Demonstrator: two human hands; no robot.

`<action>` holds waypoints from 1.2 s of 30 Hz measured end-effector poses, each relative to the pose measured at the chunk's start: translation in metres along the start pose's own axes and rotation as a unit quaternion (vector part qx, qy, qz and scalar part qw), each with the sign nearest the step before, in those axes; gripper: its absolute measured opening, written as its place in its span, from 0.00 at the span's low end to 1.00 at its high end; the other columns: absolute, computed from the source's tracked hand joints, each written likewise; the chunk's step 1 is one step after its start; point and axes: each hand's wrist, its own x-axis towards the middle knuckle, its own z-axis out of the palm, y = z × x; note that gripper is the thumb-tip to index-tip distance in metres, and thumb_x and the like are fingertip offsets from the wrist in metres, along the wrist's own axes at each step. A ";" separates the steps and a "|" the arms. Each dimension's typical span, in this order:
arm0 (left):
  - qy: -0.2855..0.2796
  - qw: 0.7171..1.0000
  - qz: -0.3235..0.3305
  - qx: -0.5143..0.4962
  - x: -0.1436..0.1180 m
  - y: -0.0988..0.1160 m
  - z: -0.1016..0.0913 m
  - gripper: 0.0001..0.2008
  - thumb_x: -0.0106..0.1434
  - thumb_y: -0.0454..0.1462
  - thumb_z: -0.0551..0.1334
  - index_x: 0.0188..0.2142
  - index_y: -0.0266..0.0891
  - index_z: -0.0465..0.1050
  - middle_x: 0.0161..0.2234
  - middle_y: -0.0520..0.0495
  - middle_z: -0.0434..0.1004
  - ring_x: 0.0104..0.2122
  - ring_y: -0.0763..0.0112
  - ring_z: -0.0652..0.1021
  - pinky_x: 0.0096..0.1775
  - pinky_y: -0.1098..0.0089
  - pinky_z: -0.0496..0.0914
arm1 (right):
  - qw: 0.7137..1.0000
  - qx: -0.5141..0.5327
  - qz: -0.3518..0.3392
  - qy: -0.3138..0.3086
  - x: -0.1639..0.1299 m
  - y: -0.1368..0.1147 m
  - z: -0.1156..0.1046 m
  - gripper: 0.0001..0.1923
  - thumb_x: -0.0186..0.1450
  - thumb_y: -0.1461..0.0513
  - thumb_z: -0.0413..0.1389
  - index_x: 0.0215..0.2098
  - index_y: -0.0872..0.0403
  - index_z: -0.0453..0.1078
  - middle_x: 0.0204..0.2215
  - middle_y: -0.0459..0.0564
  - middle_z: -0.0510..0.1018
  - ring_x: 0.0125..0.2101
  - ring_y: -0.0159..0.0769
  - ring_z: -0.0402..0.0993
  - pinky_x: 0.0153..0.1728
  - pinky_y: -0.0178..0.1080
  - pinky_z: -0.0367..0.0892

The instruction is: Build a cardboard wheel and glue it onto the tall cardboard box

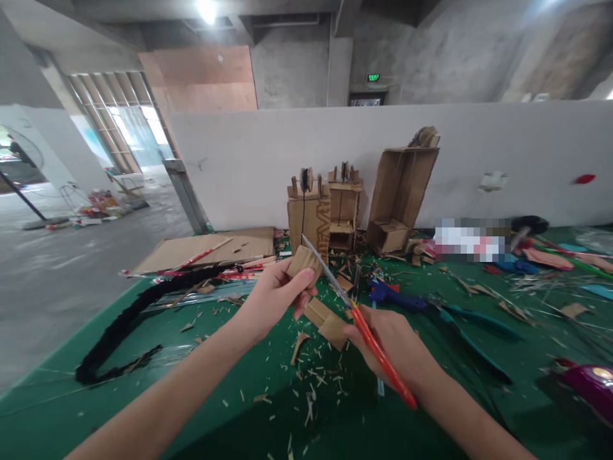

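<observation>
My left hand (274, 295) grips a small brown cardboard piece (304, 260) above the green table (143, 396). My right hand (390, 338) holds red-handled scissors (357, 319); their long blades point up and left and reach the cardboard piece. Two more cardboard bits (328, 321) lie on the table just below the blades, between my hands. Cardboard shavings are scattered under both hands.
Cardboard models (323, 214) and an open box (400, 191) stand at the back against a white wall. A black braided cord (129, 319) lies left, flat cardboard (211, 249) behind it. Blue glue gun (393, 294), green pliers (472, 326) and a purple object (589, 383) lie right.
</observation>
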 end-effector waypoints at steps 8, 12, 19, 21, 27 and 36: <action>0.023 0.997 0.007 -0.079 0.002 0.003 -0.002 0.12 0.62 0.40 0.61 0.26 0.38 0.62 0.18 0.57 0.62 0.15 0.84 0.60 0.15 0.81 0.55 | 0.997 0.028 -0.059 0.027 -0.002 0.009 -0.003 0.22 0.66 0.48 0.42 0.22 0.52 0.63 0.21 0.49 0.71 0.20 0.34 0.67 0.23 0.35 0.58; 0.033 0.994 0.015 -0.105 0.003 0.002 -0.004 0.12 0.61 0.39 0.62 0.26 0.38 0.61 0.18 0.58 0.58 0.16 0.85 0.56 0.16 0.82 0.51 | 0.995 0.054 -0.085 -0.014 -0.004 0.009 -0.003 0.22 0.67 0.48 0.41 0.33 0.54 0.69 0.32 0.55 0.74 0.29 0.39 0.72 0.31 0.39 0.65; 0.016 0.996 0.005 -0.087 0.002 -0.001 -0.003 0.15 0.59 0.41 0.64 0.23 0.37 0.61 0.17 0.60 0.51 0.16 0.84 0.51 0.16 0.81 0.47 | 0.989 0.117 -0.067 -0.057 -0.006 0.006 -0.001 0.19 0.66 0.47 0.43 0.32 0.53 0.65 0.29 0.50 0.72 0.28 0.38 0.71 0.32 0.40 0.66; 0.009 0.996 -0.002 -0.086 0.002 -0.001 -0.001 0.16 0.59 0.41 0.64 0.23 0.37 0.61 0.16 0.59 0.53 0.15 0.84 0.52 0.16 0.80 0.47 | 0.988 0.126 -0.068 -0.060 -0.006 0.004 -0.002 0.20 0.66 0.48 0.43 0.28 0.52 0.64 0.31 0.50 0.72 0.27 0.36 0.70 0.31 0.39 0.65; 0.015 0.997 -0.006 -0.077 0.002 -0.002 0.000 0.18 0.59 0.41 0.64 0.21 0.36 0.59 0.16 0.59 0.57 0.14 0.86 0.55 0.16 0.80 0.49 | 0.989 0.117 -0.056 -0.071 -0.006 0.002 -0.003 0.22 0.66 0.47 0.43 0.28 0.52 0.65 0.28 0.49 0.71 0.24 0.34 0.68 0.26 0.36 0.62; 0.026 0.997 -0.008 -0.076 0.000 0.000 -0.002 0.17 0.60 0.42 0.63 0.21 0.36 0.63 0.15 0.57 0.61 0.12 0.85 0.60 0.14 0.79 0.53 | 0.990 0.106 -0.056 -0.068 -0.010 0.004 -0.007 0.19 0.65 0.47 0.47 0.35 0.52 0.70 0.30 0.51 0.74 0.29 0.39 0.72 0.31 0.39 0.67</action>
